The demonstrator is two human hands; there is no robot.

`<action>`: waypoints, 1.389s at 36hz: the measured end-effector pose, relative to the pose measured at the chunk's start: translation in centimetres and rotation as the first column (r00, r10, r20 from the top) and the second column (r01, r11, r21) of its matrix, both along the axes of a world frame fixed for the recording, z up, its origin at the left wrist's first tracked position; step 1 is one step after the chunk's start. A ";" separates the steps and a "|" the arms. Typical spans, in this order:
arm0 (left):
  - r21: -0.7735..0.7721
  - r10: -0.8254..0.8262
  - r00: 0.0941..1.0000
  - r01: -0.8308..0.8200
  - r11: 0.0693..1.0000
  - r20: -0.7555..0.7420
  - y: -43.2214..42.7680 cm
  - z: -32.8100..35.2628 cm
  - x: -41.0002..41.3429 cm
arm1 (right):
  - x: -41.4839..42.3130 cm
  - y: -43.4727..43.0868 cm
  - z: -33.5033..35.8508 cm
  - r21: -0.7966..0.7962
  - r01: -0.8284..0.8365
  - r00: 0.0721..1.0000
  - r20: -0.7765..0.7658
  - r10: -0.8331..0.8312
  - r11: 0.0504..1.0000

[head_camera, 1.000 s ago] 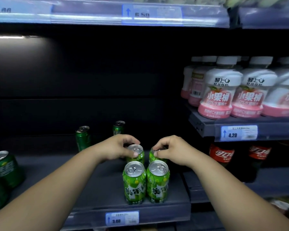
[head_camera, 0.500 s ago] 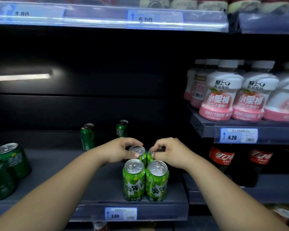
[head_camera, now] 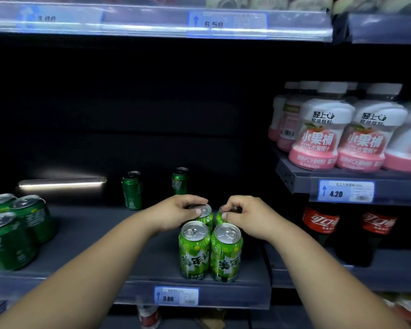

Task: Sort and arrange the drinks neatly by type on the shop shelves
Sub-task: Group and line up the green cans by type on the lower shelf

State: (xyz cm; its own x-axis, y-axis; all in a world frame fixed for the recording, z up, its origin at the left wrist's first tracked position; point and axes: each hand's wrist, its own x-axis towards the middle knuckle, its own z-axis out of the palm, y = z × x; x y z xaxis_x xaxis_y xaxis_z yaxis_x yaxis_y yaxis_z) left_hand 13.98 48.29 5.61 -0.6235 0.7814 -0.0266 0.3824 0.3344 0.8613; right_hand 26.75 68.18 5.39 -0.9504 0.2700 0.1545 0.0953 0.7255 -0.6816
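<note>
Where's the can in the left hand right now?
Head view, centre of the lower shelf: the left hand holds the back-left can of the four light green ones, behind the front-left can and beside the back-right can in the right hand.

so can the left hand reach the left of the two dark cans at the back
Probably yes: bare shelf lies between the left hand and that dark can, but it must first release the light can it grips.

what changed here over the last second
The left hand and right hand drew the two rear light-green cans forward, closer behind the front pair. Each grip stays on its can top; the dark green cans and pink bottles haven't moved.
</note>
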 end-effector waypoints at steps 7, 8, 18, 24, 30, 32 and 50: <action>0.075 0.085 0.996 -0.086 0.994 0.006 -0.1 -0.5 1.1 | 0.0 -0.7 0.3 -0.009 0.039 0.999 0.036 -0.038 0.999; 0.085 0.097 0.995 -0.098 0.992 0.014 -0.2 -0.6 1.1 | 0.0 -0.8 0.4 -0.014 0.041 0.998 0.042 -0.040 0.999; 0.090 0.121 0.992 -0.124 0.988 0.047 -3.0 -0.5 1.2 | -0.7 -2.4 1.8 0.117 0.103 0.992 0.057 -0.110 0.988; 0.028 0.182 0.978 -0.180 0.983 -0.102 -5.3 0.1 -0.5 | -2.6 -4.0 3.2 0.237 0.080 0.995 0.043 -0.092 0.968; -0.028 0.243 0.935 -0.258 0.966 -0.258 -7.3 0.7 -3.9 | -5.4 -5.1 4.0 0.274 0.004 0.993 0.115 -0.037 0.962; -0.053 0.261 0.918 -0.289 0.956 -0.300 -7.9 1.0 -5.3 | -6.5 -5.3 4.3 0.301 -0.014 0.989 0.147 -0.032 0.953; -0.392 0.003 0.849 -0.247 0.886 -0.528 -9.9 3.8 -17.9 | -18.2 -6.8 5.1 0.335 -0.126 0.914 0.405 -0.021 0.934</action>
State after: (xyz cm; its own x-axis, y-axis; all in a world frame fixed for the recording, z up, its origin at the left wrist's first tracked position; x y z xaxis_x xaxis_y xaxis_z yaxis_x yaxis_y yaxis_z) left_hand -3.95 38.42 9.44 -0.7349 0.6782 0.0031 0.6441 0.6966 0.3161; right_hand 8.58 61.33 10.50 -0.9624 0.2172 -0.1629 0.2579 0.9189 -0.2986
